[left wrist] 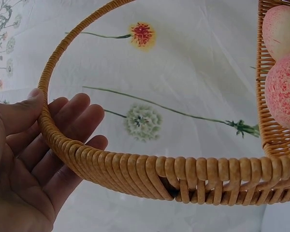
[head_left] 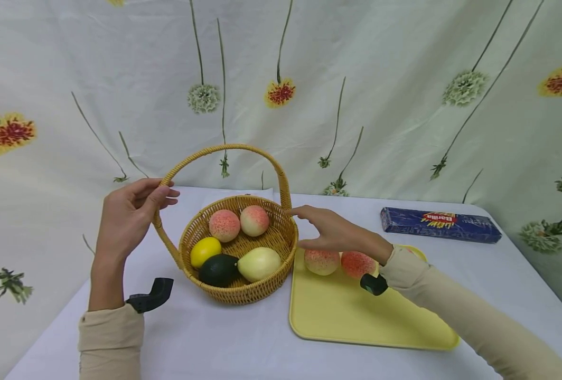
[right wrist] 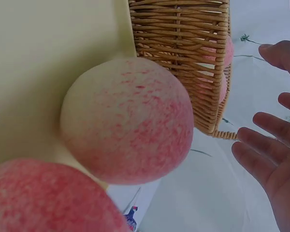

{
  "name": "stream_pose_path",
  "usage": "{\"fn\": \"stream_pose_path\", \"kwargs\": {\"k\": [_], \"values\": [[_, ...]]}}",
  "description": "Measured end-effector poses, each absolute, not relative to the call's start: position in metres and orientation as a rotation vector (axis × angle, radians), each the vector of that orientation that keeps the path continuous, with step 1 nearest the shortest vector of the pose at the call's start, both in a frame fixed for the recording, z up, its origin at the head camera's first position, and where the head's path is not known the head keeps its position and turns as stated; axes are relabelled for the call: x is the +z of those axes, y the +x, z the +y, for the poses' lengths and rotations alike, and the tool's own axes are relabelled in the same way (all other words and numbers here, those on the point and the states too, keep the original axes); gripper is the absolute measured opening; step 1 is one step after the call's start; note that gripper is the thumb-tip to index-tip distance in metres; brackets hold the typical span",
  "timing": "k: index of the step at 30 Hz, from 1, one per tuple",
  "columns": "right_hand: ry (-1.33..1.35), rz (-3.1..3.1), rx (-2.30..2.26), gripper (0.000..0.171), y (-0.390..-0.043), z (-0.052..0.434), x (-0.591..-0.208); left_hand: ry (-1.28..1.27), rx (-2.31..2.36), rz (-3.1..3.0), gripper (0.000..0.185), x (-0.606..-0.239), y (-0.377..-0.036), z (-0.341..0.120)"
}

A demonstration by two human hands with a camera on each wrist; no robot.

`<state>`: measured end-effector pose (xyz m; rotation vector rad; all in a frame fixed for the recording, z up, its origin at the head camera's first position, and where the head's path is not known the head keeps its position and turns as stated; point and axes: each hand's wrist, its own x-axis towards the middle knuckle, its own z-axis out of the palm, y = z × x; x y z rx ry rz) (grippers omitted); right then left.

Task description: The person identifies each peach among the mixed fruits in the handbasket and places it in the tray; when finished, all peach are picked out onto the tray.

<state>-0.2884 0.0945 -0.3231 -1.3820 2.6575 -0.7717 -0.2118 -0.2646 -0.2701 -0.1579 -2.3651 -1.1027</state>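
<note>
Just left of centre on the desk [head_left: 224,343], the left hand [head_left: 129,214] grips the arched handle [head_left: 224,150] of a wicker basket [head_left: 238,293], close to where the handle meets the rim; the left wrist view shows its fingers [left wrist: 75,121] lying behind the wound cane and the thumb in front, so the handle is held between them. Inside the basket lie two pink-speckled peaches [head_left: 224,225] at the back, with a lemon [head_left: 205,251], a dark avocado [head_left: 218,269] and a pale pear [head_left: 259,264] in front. The right hand [head_left: 330,232] hovers just beside the basket's right rim, above the near-left corner of a yellow tray [head_left: 357,322] that lies touching the basket. Its fingers [right wrist: 268,145] are spread apart and straight, holding nothing. Directly under that hand two more peaches rest on the tray side by side, one [head_left: 322,262] nearer the basket and a redder one [head_left: 357,264] partly hidden by the wrist. Farther back on the right lies a blue Barilla pasta box [head_left: 440,224], flat and well apart from the tray. A flowered cloth [head_left: 404,79] hangs behind the desk.
</note>
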Motion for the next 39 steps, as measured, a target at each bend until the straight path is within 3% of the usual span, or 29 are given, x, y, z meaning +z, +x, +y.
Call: {"fn": "stream_pose_path", "kwargs": {"k": [39], "values": [[-1.410,2.584,-0.407,0.070,-0.316,0.014,-0.291,-0.139,-1.092,-2.374,0.036,-0.270,-0.211,-0.264]]}}
